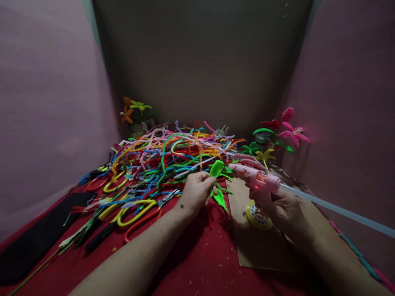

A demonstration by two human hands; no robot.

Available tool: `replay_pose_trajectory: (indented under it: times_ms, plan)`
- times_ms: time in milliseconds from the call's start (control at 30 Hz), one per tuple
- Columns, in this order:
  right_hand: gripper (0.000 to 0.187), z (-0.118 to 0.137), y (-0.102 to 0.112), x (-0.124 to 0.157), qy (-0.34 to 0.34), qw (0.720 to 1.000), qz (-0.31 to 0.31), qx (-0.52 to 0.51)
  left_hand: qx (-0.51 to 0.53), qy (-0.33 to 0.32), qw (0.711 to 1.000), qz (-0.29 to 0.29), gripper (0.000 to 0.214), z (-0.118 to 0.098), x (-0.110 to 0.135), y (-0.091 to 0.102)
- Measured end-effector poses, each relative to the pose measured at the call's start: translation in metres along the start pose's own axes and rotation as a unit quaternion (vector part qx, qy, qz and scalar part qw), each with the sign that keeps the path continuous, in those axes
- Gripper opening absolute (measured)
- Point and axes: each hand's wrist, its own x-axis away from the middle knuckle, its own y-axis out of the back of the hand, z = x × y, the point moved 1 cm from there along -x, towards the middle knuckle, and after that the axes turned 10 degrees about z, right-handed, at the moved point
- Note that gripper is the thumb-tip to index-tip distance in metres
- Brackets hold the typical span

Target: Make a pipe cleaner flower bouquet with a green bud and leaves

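Between the thumb and fingers of my left hand (197, 191) is a bright green pipe-cleaner leaf piece (217, 168), with lobes showing above and below the fingers. My right hand (274, 205) is wrapped round the grip of a pink hot glue gun (259, 177). Its nozzle points left, close to the green piece; whether they touch I cannot tell. A small red light glows on the gun's side. From its rear a long translucent glue stick (336, 210) sticks out to the right.
A heap of colourful pipe cleaners (185, 152) spreads behind my hands. Scissors (145, 209) lie left on the red cloth (191, 263). Under my right hand are a cardboard sheet (256, 255) and a yellow spool (259, 218). Pipe-cleaner flowers (294, 133) stand back right, others (127, 114) back left.
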Motion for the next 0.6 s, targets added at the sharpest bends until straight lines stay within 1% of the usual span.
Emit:
replay_pose_trajectory:
  times_ms: [100,233,333,500,600]
  plan:
    - [0.031,0.004,0.000,0.000,-0.004,1.000,0.008,0.010,0.003,-0.011,1.000,0.003,0.027,0.001,-0.001,0.001]
    - [0.033,0.016,-0.001,-0.001,0.034,0.999,0.024,0.011,0.014,-0.015,1.000,-0.002,0.027,0.001,-0.001,0.002]
    - [0.035,0.023,-0.002,-0.003,0.047,0.998,0.026,0.009,0.021,-0.010,1.000,-0.008,0.027,-0.001,-0.001,0.002]
    - [0.039,0.020,-0.002,-0.005,0.064,0.997,0.033,-0.003,0.034,-0.009,0.999,-0.007,0.025,-0.003,0.000,0.001]
    - [0.039,0.016,-0.001,-0.005,0.062,0.998,0.026,-0.003,0.044,-0.009,0.999,-0.003,0.025,-0.002,0.000,0.000]
